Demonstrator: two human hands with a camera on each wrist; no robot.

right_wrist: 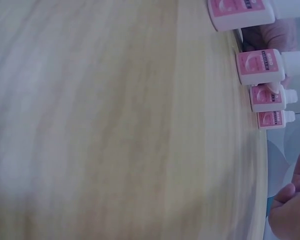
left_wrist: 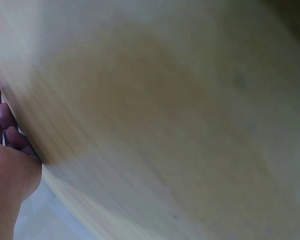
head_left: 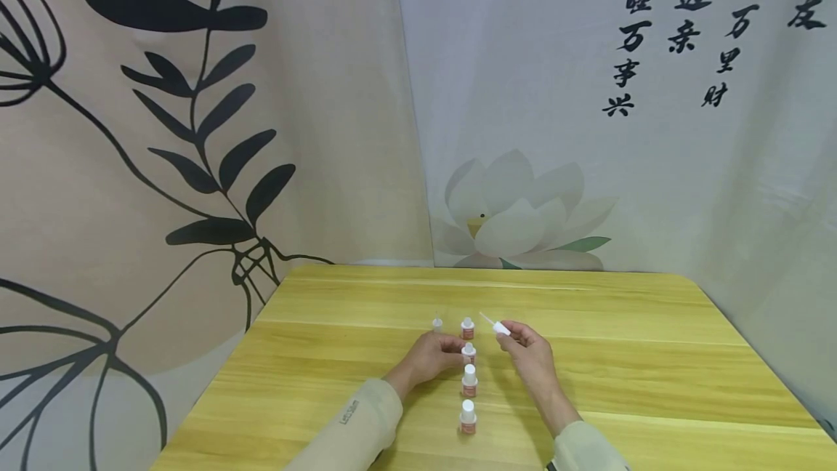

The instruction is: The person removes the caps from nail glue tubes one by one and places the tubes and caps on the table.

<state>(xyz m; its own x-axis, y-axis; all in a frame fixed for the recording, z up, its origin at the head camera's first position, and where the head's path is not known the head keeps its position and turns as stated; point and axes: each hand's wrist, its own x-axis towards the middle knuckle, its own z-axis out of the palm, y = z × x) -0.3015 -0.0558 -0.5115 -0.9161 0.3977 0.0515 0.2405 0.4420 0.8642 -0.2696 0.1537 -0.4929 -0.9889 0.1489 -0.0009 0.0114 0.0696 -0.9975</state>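
Note:
Small white bottles with pink labels stand in a line on the wooden table. My left hand [head_left: 429, 359] holds the uncapped bottle [head_left: 468, 353], second from the far end, from its left side. In the right wrist view a fingertip lies on the label of this same bottle [right_wrist: 264, 98]. To the right of the line, my right hand [head_left: 532, 362] pinches a white cap [head_left: 501, 328] with a thin applicator stem pointing up and left. At the far end stands another uncapped bottle [head_left: 467, 329]. Two nearer bottles, the middle one [head_left: 469, 381] and the nearest one [head_left: 467, 418], wear tall white caps.
A second white cap [head_left: 437, 324] stands on the table left of the far bottle, its thin stem upward. The wooden table [head_left: 628, 355] ends at a printed curtain [head_left: 340, 129] behind. Mostly blurred tabletop fills the left wrist view.

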